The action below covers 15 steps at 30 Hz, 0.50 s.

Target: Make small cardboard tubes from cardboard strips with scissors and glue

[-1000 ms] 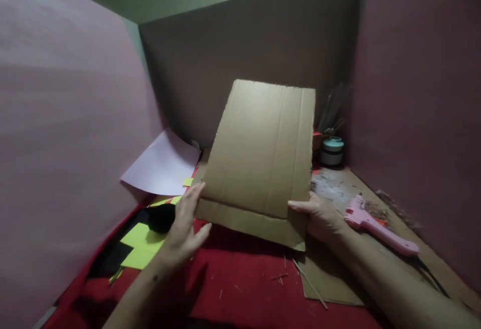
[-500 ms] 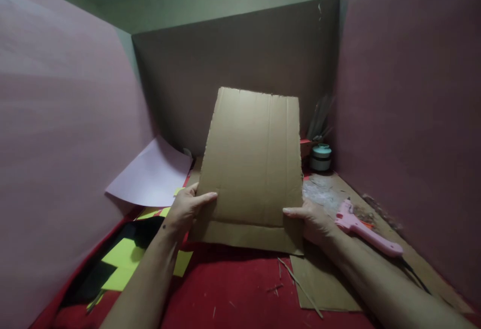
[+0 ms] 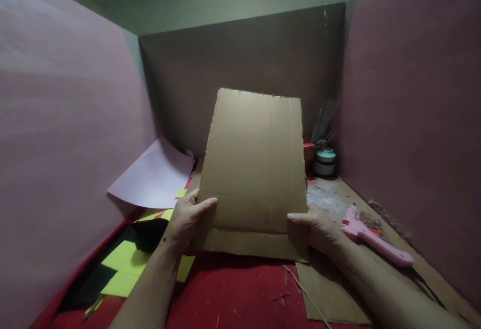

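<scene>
A brown cardboard sheet point(image 3: 253, 163) is held up in front of me, its bottom edge nearer and its top leaning away. It has rough edges and a crease across its lower part. My left hand point(image 3: 190, 216) grips the lower left edge, thumb on the front face. On the lower right edge, my right hand point(image 3: 317, 226) is closed the same way, thumb in front. The other fingers of both hands are mostly hidden behind the sheet. Beneath my right forearm lies another cardboard piece point(image 3: 323, 294) on the red cloth point(image 3: 233, 294).
At the right lies a pink glue gun point(image 3: 376, 241) with a dark cord. Behind it stands a teal-lidded jar point(image 3: 324, 162). Yellow-green paper point(image 3: 126, 264) and a curved pale sheet point(image 3: 154, 176) are at the left. Thin scraps lie in front. Panels rise on three sides.
The cardboard sheet and both hands appear slightly lower, with the sheet's lower right corner shifted a little right. The surroundings have shifted slightly right and down in view. Both hands keep their hold.
</scene>
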Each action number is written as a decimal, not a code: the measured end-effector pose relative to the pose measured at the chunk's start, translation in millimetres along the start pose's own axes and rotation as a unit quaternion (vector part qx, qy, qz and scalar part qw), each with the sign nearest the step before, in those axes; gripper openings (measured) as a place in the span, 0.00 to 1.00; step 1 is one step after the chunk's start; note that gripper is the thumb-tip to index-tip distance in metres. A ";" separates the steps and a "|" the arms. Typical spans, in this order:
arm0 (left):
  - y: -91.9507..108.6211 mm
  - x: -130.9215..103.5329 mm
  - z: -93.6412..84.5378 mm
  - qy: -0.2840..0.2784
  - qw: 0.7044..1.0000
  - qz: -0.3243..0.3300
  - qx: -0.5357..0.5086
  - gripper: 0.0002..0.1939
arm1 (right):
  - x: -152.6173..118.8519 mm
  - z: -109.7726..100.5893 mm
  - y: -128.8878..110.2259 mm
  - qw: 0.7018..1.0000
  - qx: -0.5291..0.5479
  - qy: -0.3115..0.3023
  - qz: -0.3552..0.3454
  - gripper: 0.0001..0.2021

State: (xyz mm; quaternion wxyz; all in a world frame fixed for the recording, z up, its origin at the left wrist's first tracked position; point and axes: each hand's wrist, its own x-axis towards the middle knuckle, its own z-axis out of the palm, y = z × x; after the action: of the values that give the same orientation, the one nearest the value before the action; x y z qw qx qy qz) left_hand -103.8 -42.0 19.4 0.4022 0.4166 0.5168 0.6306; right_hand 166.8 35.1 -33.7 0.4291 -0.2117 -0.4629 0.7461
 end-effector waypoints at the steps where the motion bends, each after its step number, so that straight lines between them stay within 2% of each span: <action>1: 1.1 1.9 -2.1 0.022 1.000 0.015 -0.013 0.21 | 0.0 -0.2 0.4 1.000 0.002 -0.001 0.001 0.18; 3: 2.1 8.5 -10.5 0.111 0.991 0.060 -0.051 0.19 | 0.3 -0.2 0.9 1.000 0.019 0.005 -0.005 0.19; 5: 0.8 17.2 -22.8 0.215 0.967 0.106 -0.082 0.14 | 0.9 0.5 0.1 0.998 0.050 0.026 -0.013 0.18; 7: -2.4 24.9 -34.3 0.250 0.959 0.106 -0.087 0.10 | 1.6 1.7 -2.0 0.995 0.084 0.056 -0.016 0.17; 10: -8.9 29.7 -38.9 0.224 0.969 0.069 -0.076 0.10 | 2.1 4.1 -5.4 0.990 0.113 0.087 -0.018 0.12; 15: -21.9 21.6 -13.4 0.112 0.993 0.010 -0.020 0.15 | 1.8 7.5 -3.5 0.986 0.148 0.080 -0.007 0.11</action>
State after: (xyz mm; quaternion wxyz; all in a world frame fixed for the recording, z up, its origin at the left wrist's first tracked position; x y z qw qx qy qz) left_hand -121.8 -22.9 -1.4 0.3441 0.3404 0.5417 0.6872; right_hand 162.0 33.5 -26.9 0.4963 -0.2014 -0.3134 0.7841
